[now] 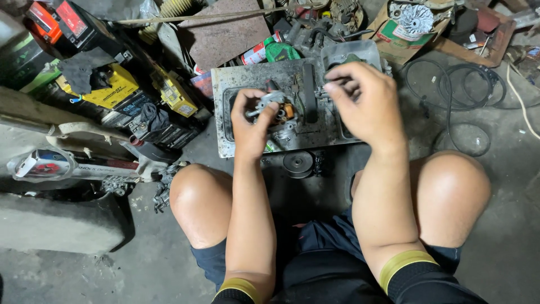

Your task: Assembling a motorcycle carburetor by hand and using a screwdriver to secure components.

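Left hand: I see my left hand at centre frame, fingers curled and pinching a small grey metal part between thumb and fingertips.
Metal part: it sits over the left half of the tray, just above a cluster of small pieces with an orange bit among them; I cannot tell what kind of part it is.
Right hand: my right hand is right of centre, fingers bent and drawn close at the tips near the tray's upper right; whether they grip anything I cannot tell, the knuckles hide it.
Tray: a grimy grey metal tray lies on the floor just beyond my knees, and a dark upright bar stands between my two hands.
Pulley: a dark round pulley lies on the floor just below the tray's lower edge.
Upper left: yellow and black boxes are piled together.
Upper middle: a green can lies just above the tray.
Right: black cable loops on the concrete floor.
Upper right: a cardboard box holds a round finned part.
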